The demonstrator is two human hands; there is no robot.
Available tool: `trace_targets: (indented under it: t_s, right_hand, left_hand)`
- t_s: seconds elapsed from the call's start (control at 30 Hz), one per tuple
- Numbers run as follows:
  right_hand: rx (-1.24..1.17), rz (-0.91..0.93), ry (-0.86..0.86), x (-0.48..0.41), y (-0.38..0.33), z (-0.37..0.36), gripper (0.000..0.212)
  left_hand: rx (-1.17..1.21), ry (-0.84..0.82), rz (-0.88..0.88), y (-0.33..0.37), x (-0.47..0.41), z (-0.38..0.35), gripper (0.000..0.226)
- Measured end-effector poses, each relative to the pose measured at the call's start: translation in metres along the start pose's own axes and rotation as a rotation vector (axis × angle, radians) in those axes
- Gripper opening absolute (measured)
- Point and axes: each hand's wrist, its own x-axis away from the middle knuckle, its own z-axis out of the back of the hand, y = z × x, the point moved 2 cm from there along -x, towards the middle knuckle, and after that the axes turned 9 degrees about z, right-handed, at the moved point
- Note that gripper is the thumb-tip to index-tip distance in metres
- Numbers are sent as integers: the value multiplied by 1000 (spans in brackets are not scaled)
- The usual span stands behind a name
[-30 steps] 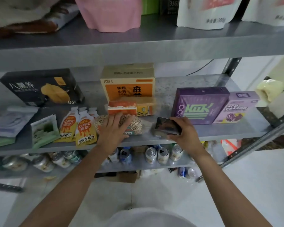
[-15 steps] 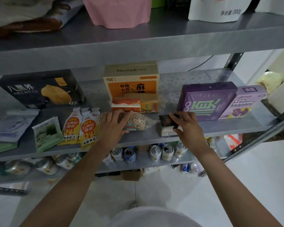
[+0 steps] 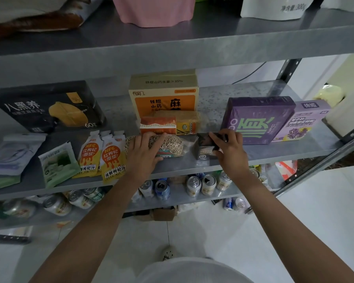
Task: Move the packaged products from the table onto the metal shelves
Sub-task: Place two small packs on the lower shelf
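- Labels legible on middle shelf point(image 3: 253, 158): black carton point(image 3: 49, 108) at left reads "八黑养" and "60"; orange-and-cream box point(image 3: 164, 92) at back centre reads "铁棍山药含量≥35%" and "麻".
- Two orange spouted pouches point(image 3: 102, 156) near front read "NFC 红枸杞原浆" and, along the bottom, "纯鲜枸杞汁".
- White bag point(image 3: 274, 7) on top shelf shows "净含量:300g", partly cut by the frame edge.
- Purple box point(image 3: 260, 119) at right carries large green graphic lettering; lilac box point(image 3: 307, 121) just beside it has small writing too blurred to read.
- Small dark box point(image 3: 204, 147): glossy black, reflective top, pale round mark on front face; stands on middle shelf near front edge, between grain packet point(image 3: 172, 145) and purple box.
- Right hand point(image 3: 229, 150): fingers and thumb closed on the small dark box, fingers over its top, thumb at its lower right.
- Left hand point(image 3: 143, 154): fingers spread, palm flat on the clear grain packet, pressing not gripping.
- Cans point(image 3: 200, 184) on lower shelf; print unreadable.
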Motion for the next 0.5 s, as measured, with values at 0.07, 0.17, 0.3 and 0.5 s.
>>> trace_targets:
  t_s: [0.07,0.17,0.3,0.5]
  right_hand:
    - [-3,16,-4,-2,3,-3,60]
    - [-8,37,0,-4,7,-4,59]
    - [-1,63,3,-5,6,-1,59]
    - [18,97,45,-2,9,9,65]
  left_hand:
    - [0,-2,4,0,0,1,93]
    - [-11,-11,17,2,2,1,91]
    - [-60,-53,64,8,6,1,90]
    - [-57,-56,89,20,8,9,90]
